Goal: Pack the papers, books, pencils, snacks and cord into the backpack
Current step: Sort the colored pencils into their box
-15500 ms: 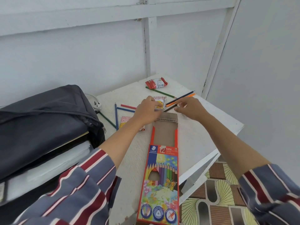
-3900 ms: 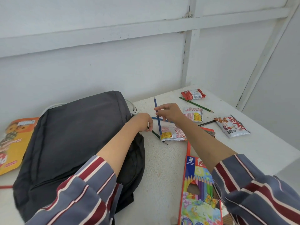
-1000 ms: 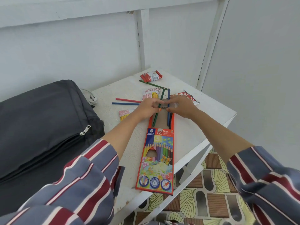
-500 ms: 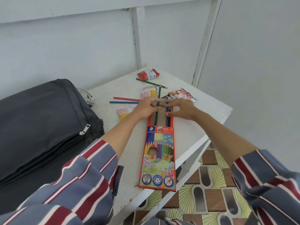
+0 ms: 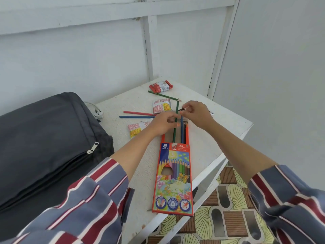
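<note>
An orange pencil box (image 5: pixel 173 176) lies on the white table (image 5: pixel 219 127), its open end away from me. My left hand (image 5: pixel 162 123) pinches a green pencil (image 5: pixel 175 124) that slants into the box mouth. My right hand (image 5: pixel 197 113) pinches the tip of a dark pencil above the box. A blue pencil (image 5: pixel 182 132) and a dark one sit partly inside. Loose on the table lie a red pencil (image 5: pixel 137 113), another blue pencil (image 5: pixel 136 117) and another green pencil (image 5: pixel 162 95). Snack packets (image 5: pixel 161 86) (image 5: pixel 161 106) (image 5: pixel 137 128) lie nearby. The dark backpack (image 5: pixel 47 138) fills the left.
A white plug with its cord (image 5: pixel 98 112) lies against the backpack's far side. White walls close the table in behind and to the right. The table's front-right edge drops to a patterned floor (image 5: pixel 228 208).
In the last second my right hand has lifted off the box and now pinches a dark pencil tip. The left hand has stayed on the green pencil at the box mouth.
</note>
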